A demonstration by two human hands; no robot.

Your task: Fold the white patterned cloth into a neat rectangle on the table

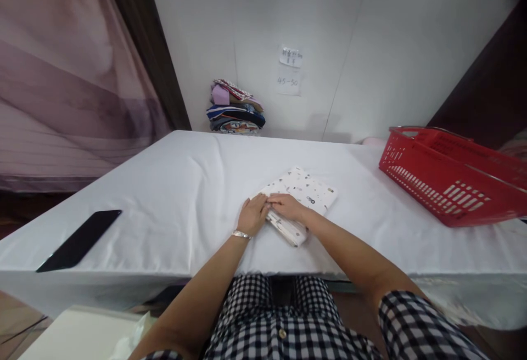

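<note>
Against a pale wall, a white-draped tabletop (160,190) bears a red plastic shopping basket (424,165) at right and, near the middle of its front edge, a folded white printed cloth (302,187). Palm down, fingertips meeting, the left hand (252,215) touches the cloth's left corner and the right hand (287,207) lies across its folded edge; whether either grips fabric, I cannot tell.
</note>
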